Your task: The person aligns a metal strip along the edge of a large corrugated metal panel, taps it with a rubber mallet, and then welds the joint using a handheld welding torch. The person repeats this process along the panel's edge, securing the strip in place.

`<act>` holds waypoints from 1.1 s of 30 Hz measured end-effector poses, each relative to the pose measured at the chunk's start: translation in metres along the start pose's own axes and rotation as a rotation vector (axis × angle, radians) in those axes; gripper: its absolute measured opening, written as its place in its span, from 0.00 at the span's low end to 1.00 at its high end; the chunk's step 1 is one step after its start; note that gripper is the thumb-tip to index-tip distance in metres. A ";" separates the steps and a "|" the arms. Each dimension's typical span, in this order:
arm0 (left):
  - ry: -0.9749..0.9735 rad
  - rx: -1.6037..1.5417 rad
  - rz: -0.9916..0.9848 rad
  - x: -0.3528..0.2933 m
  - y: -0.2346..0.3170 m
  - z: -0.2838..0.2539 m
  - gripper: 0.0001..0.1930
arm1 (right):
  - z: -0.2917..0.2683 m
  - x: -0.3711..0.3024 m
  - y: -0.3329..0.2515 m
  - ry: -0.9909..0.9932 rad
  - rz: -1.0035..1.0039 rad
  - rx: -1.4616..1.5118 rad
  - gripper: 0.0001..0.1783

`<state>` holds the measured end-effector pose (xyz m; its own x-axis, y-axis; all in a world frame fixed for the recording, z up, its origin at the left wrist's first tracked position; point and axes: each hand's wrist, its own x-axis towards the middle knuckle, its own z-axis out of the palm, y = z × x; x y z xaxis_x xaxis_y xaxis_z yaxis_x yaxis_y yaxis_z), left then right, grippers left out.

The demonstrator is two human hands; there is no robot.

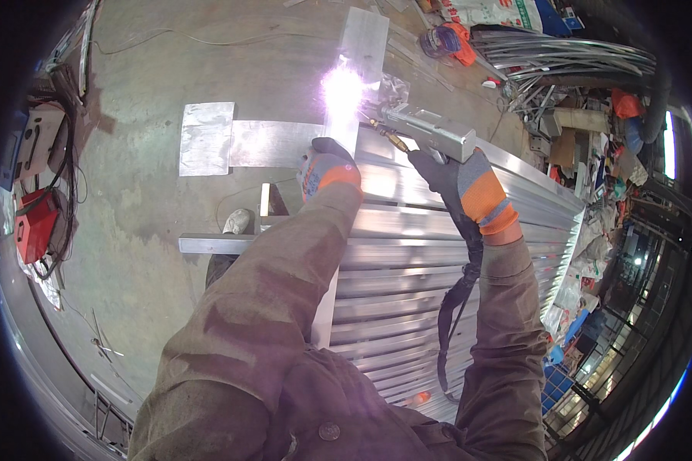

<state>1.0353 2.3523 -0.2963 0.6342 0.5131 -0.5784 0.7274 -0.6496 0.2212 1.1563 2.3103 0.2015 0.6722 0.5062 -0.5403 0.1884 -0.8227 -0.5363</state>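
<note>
In a grey and orange glove, my right hand (480, 192) is closed around the handle of a welding torch (430, 129). Its black cable (460, 296) hangs down past my forearm. The torch tip points left at a glaring white-purple arc (342, 88), which hides the spot on the silvery metal bar (365, 44). My left hand (331, 170), gloved alike, grips that bar just below the glare. A flat metal strip (273, 143) runs left from beside this hand to a squarish metal plate (206, 138). Below the torch lies a slatted metal panel (407, 253).
A bundle of long metal strips (569, 58) lies at far right, near a bucket (438, 42) and an orange cloth (463, 44). A red machine (36, 227) with cables stands left. A shoe (238, 221) shows beside a short metal bar (215, 244). Clutter lines the right side.
</note>
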 end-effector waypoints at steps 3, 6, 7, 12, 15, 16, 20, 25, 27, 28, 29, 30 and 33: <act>-0.021 -0.012 0.006 -0.001 -0.001 -0.002 0.13 | -0.001 -0.003 -0.002 0.004 -0.009 -0.014 0.30; -0.042 -0.022 0.013 -0.002 -0.002 -0.005 0.13 | 0.001 -0.006 0.000 0.049 -0.073 -0.043 0.22; -0.049 -0.028 0.017 -0.002 -0.003 -0.005 0.14 | 0.002 -0.007 0.001 0.068 -0.088 -0.058 0.19; -0.085 -0.040 0.032 0.001 -0.005 -0.002 0.14 | 0.001 -0.007 0.004 0.058 -0.107 -0.064 0.19; -0.111 -0.044 0.052 0.002 -0.008 0.000 0.15 | -0.003 -0.007 0.004 0.017 -0.039 -0.026 0.25; -0.121 -0.047 0.060 0.003 -0.009 0.000 0.15 | -0.004 -0.007 0.003 0.010 -0.013 0.002 0.28; -0.128 -0.070 0.066 0.003 -0.013 -0.002 0.15 | -0.005 -0.009 0.003 0.020 -0.065 -0.004 0.28; -0.102 -0.109 0.028 0.005 -0.013 0.000 0.15 | -0.006 -0.013 0.004 -0.008 -0.016 -0.004 0.27; -0.085 -0.132 -0.005 0.007 -0.013 0.002 0.15 | -0.007 -0.014 0.004 -0.004 -0.025 0.004 0.26; -0.078 -0.144 -0.021 0.007 -0.013 0.004 0.15 | -0.007 -0.014 0.005 -0.006 -0.040 0.011 0.25; -0.067 -0.158 -0.038 0.009 -0.014 0.006 0.15 | -0.008 -0.014 0.005 0.001 -0.069 -0.006 0.24; -0.073 -0.139 -0.030 0.010 -0.015 0.008 0.15 | -0.008 -0.014 0.006 0.003 -0.108 -0.020 0.24; -0.096 -0.068 0.025 0.013 -0.018 0.015 0.15 | -0.008 -0.014 0.010 -0.006 -0.184 -0.052 0.22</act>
<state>1.0270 2.3622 -0.3198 0.6269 0.4393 -0.6435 0.7297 -0.6204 0.2874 1.1542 2.2929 0.2088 0.6186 0.6508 -0.4402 0.3448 -0.7283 -0.5922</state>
